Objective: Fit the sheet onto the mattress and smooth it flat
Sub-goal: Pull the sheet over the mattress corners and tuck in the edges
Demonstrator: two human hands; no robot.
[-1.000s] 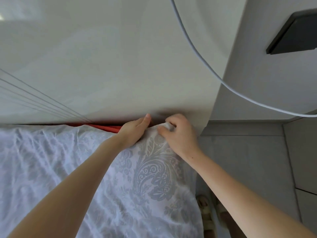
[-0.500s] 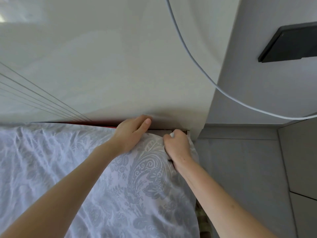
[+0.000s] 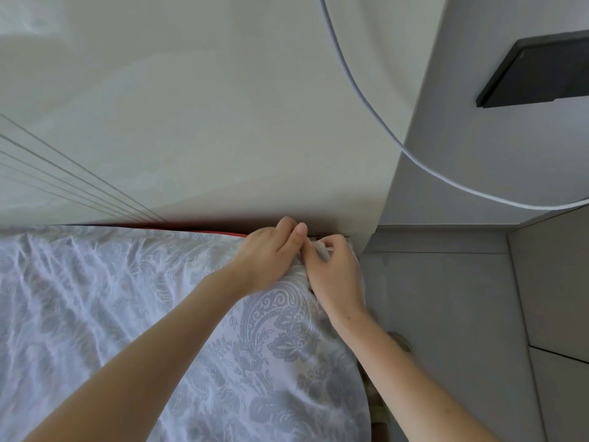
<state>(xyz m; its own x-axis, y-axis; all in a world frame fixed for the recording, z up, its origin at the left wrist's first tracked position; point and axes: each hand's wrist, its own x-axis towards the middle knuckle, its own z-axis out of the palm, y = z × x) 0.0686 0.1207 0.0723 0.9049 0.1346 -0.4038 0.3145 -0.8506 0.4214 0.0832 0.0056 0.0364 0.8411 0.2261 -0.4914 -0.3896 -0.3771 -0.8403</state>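
Observation:
A white sheet (image 3: pixel 134 314) with a grey floral pattern covers the mattress, wrinkled on the left and stretched near the corner. A thin red strip of mattress (image 3: pixel 204 228) shows along the far edge by the wall. My left hand (image 3: pixel 271 253) and my right hand (image 3: pixel 334 272) meet at the far right corner. Both pinch a bunched bit of the sheet's edge there. The corner of the mattress itself is hidden under the fabric and my hands.
A pale wall (image 3: pixel 223 122) stands right behind the bed. A white cable (image 3: pixel 376 119) hangs across the upper right. A dark shelf (image 3: pixel 538 71) juts from the grey side wall. Grey floor tiles (image 3: pixel 446 314) lie to the right of the bed.
Both hands have come together at the far right corner, the left sliding right along the edge. More of the red strip shows again to the left of the hands.

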